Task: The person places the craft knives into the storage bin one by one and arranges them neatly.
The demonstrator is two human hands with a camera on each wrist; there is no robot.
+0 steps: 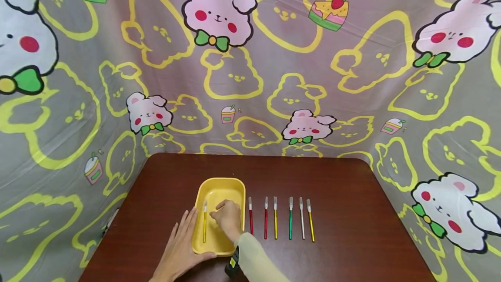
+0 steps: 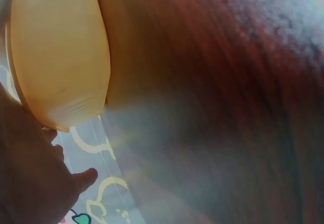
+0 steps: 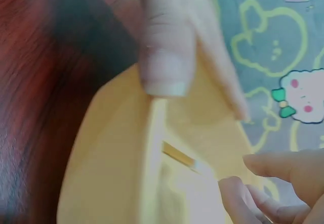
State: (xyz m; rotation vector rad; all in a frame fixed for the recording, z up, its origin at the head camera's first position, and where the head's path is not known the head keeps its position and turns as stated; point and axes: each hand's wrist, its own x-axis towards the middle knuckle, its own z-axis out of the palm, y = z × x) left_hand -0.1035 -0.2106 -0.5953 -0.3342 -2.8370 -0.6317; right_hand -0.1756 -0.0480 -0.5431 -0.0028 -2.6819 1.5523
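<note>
A yellow tray (image 1: 219,253) stands on the table, and one slim yellow capped craft knife (image 1: 205,225) lies inside along its left side. My left hand (image 1: 178,240) rests against the tray's near left corner, its fingers extended along the left wall and its thumb on the near rim. In the right wrist view that thumb (image 3: 167,64) presses on the rim. My right hand (image 1: 228,219) is inside the tray, right of the yellow knife and apart from it. Its fingers (image 3: 273,166) are loosely bent, and nothing shows between them.
Right of the tray, several similar capped knives lie in a row: two red, including one red knife (image 1: 266,221), two yellow, a green knife (image 1: 291,221) and a silver knife (image 1: 302,221). The brown table (image 1: 344,212) is bordered by a patterned curtain (image 1: 242,112).
</note>
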